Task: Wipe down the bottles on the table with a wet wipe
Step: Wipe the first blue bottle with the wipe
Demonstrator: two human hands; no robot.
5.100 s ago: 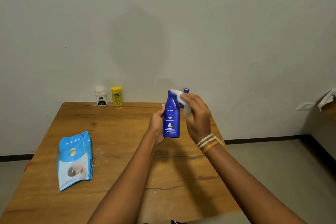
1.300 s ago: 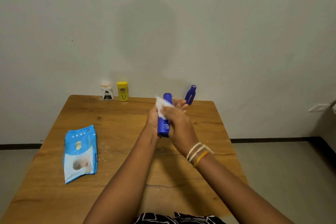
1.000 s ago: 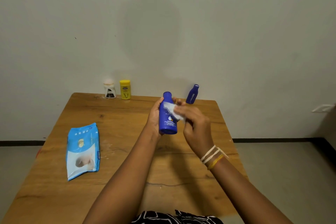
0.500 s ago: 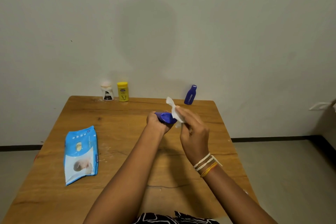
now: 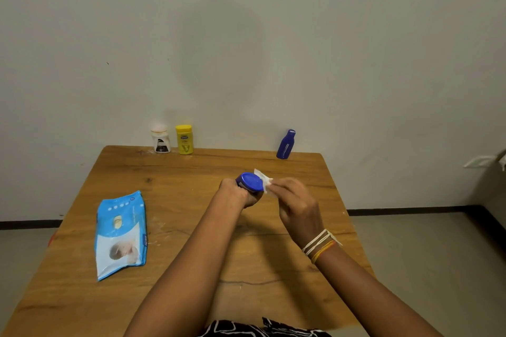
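My wooden, brown-grained worktop [image 5: 175, 189] stands against a plain pale wall [image 5: 356, 49] with a dark skirting strip [image 5: 410, 210], over a grey floor [image 5: 427, 260].

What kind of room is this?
Probably a plain room in a home: a wooden table against a bare wall, with toiletry bottles and a baby-wipes pack on it.

Soft, even indoor light, rather dim and warm, falls from behind the person: a broad faint shadow of a head lies on the wall [image 5: 219, 63], and the arms throw soft shadows on the table [image 5: 169, 172]. No glare. The wide lens bends the table's edges and the floor line outward. Small far bottles look slightly soft.
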